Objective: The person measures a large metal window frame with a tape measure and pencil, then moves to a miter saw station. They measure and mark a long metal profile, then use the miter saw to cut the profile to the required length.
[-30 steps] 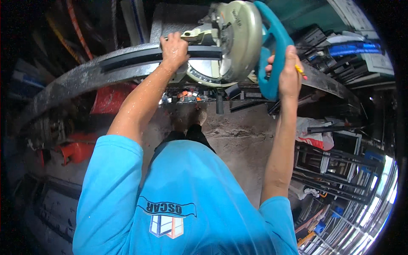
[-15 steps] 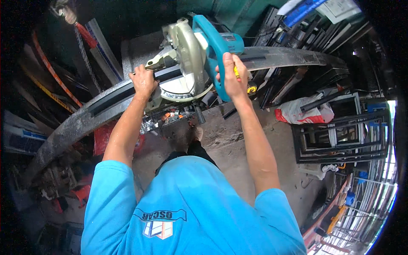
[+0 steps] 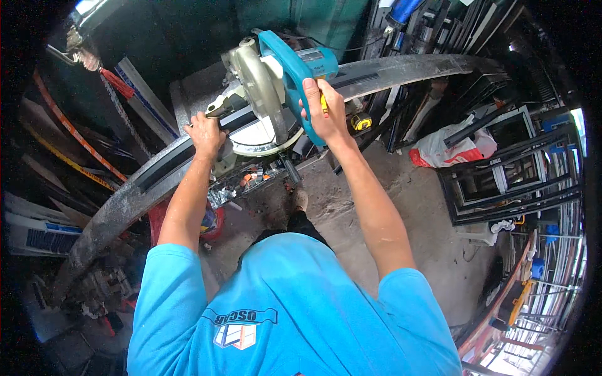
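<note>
A miter saw [image 3: 266, 94] with a teal handle and motor and a pale blade guard stands on the bench ahead of me. My right hand [image 3: 326, 116] is closed round its teal handle [image 3: 293, 75]. A slim yellow marker or pencil [image 3: 324, 105] is tucked between that hand's fingers. To the left of the saw, my left hand [image 3: 205, 133] grips a dark long profile [image 3: 166, 164] lying along the bench, close to the saw's fence. The fingertips curl over its far side and are partly hidden. Where blade and profile meet is hidden by the guard.
The long grey bench [image 3: 113, 207] runs left to right under the saw. A yellow tape measure [image 3: 361, 121] lies right of the handle. Dark frames [image 3: 514, 182] and a white-red plastic bag [image 3: 454, 147] are at the right. Profiles [image 3: 147, 100] lean at the back left.
The whole view has shifted, so the saw and right hand sit a little farther left in the picture. Both hands keep their holds.
</note>
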Tool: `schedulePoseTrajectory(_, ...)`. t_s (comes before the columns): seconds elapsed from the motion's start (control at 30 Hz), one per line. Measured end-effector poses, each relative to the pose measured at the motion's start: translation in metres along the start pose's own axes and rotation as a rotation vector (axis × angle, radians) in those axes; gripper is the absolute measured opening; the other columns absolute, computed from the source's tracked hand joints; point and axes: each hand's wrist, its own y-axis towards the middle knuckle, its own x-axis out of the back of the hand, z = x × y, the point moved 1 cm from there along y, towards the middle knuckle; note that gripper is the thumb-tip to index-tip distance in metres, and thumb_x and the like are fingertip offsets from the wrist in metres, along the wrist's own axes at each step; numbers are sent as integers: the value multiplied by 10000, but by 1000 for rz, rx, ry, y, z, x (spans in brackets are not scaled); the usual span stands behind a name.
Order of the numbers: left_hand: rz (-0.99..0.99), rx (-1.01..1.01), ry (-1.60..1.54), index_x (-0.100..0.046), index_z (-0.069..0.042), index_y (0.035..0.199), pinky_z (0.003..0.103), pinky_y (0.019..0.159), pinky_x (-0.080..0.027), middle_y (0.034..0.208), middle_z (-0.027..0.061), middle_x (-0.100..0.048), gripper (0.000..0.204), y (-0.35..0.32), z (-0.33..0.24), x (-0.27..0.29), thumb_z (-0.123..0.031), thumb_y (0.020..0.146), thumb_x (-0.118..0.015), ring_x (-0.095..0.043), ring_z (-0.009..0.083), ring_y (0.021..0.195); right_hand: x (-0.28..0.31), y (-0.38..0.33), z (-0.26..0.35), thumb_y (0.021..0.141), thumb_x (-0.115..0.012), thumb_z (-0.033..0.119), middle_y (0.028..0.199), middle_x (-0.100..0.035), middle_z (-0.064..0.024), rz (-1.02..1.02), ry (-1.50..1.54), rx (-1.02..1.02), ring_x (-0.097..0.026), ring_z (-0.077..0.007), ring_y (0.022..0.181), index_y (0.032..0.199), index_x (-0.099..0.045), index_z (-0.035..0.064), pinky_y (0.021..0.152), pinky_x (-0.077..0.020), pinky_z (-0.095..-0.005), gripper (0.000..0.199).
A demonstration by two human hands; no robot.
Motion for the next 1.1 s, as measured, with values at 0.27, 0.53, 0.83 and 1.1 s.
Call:
schedulePoseTrajectory(0.27,-5,-8,-12,-757,-137,931,549,923,-389,1098,106,-578,398,0,1,-2,-402,648,-846,-527,300,1100,-4,-14,-22,1004,-500,440,689,-617,-64,-33,11,18,-590,-104,561,902,-578,21,512,-472,-267,438)
schedulePoseTrajectory(0.53,-11,-27,16,-751,-176,996,544,903,-384,1094,91,-565,432,0,6,-10,-440,663,-834,-522,291,1107,-1,3,-6,985,-473,506,620,-641,-117,-28,-29,-10,-647,-203,520,807,-554,12,509,-510,-346,531)
schedulePoseTrajectory(0.83,-17,-22,-70,-760,-167,962,560,960,-371,1102,87,-568,405,1,0,-1,-406,649,-853,-516,293,1104,11,139,111,932,-481,517,713,-659,-127,78,-376,17,-629,-177,673,852,-692,-4,636,-483,-364,568)
schedulePoseTrajectory(1.1,-106,-91,-122,-732,-124,1002,579,1053,-354,1411,147,-475,332,-39,27,18,-242,702,-814,-411,358,1321,18,211,79,946,-531,574,1046,-688,-124,197,-254,108,-662,-217,936,1188,-656,15,849,-519,-341,622)
